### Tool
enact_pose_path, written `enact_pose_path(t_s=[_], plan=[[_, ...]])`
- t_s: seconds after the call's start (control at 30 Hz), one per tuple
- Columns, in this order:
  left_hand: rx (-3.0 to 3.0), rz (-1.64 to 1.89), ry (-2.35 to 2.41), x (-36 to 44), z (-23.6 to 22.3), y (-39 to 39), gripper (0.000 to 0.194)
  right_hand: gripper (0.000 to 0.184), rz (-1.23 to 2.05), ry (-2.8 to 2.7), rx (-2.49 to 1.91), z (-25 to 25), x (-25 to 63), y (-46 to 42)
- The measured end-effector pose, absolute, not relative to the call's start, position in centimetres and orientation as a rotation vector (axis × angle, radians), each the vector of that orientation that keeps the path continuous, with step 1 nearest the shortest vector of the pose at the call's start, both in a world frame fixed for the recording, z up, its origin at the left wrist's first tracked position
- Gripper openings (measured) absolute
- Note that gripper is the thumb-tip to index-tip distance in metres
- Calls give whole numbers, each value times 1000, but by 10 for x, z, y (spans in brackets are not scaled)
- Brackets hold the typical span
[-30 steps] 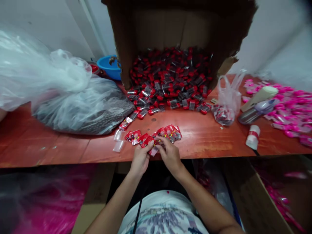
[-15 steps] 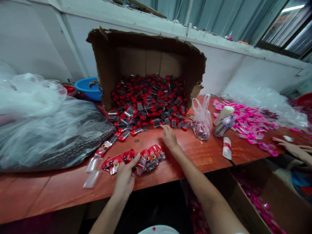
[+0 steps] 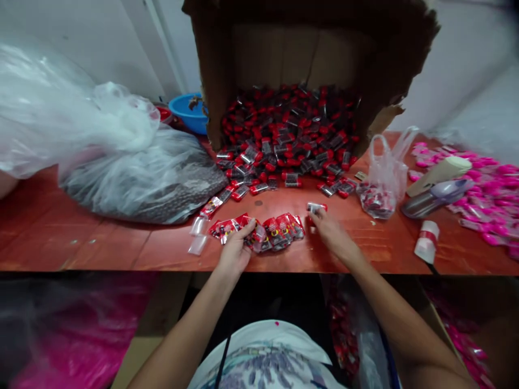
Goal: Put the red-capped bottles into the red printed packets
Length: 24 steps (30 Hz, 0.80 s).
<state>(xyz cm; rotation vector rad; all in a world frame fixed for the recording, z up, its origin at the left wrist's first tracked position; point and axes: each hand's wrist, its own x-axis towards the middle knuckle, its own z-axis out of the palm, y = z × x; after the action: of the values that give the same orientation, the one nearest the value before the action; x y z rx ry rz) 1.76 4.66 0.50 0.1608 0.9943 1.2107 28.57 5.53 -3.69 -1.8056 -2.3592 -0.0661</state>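
Observation:
My left hand [image 3: 235, 251] is closed on a small clear-and-red plastic packet [image 3: 257, 235], its thumb on top, at the front of the table. Similar red printed packets [image 3: 280, 229] lie overlapped in a row beside it. To the right, my right hand [image 3: 333, 236] pinches a small red-capped piece with a dark, clear-wrapped body [image 3: 317, 207], just above the tabletop. Its fingertips are partly hidden, so I cannot tell whether it holds more than one. A large heap of the same red-and-dark pieces [image 3: 284, 135] spills from a torn cardboard box [image 3: 259, 59] lying on its side.
At left sits a big clear bag of dark contents [image 3: 162, 183], with a blue basin [image 3: 190, 114] behind it. Rightward are a knotted plastic bag [image 3: 379, 197], a bottle [image 3: 433, 199], a white roll [image 3: 426, 242] and pink pieces [image 3: 497, 189]. Flat clear sleeves [image 3: 198, 244] lie left.
My right hand has drawn back from the edge of the heap with a red-and-dark piece in its fingers. My left hand stays at the packets. The view has tilted down and shifted.

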Motion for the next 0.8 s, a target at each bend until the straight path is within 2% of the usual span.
enact_pose_path(t_s=[0.13, 0.27, 0.43, 0.67, 0.8], plan=[[138, 1171, 967, 20, 3, 43, 13, 32, -110, -2462, -1666, -37, 305, 31], [90, 1144, 955, 25, 8, 38, 11, 29, -60, -2444, -1602, -43, 314, 34], [25, 1169, 972, 27, 10, 33, 7, 31, 8, -2115, -1626, -34, 279, 19], [90, 1198, 972, 31, 7, 31, 8, 33, 589, -1657, -1356, -12, 188, -25], [158, 1249, 993, 34, 9, 26, 9, 35, 684, -1482, -1400, -15, 166, -31]])
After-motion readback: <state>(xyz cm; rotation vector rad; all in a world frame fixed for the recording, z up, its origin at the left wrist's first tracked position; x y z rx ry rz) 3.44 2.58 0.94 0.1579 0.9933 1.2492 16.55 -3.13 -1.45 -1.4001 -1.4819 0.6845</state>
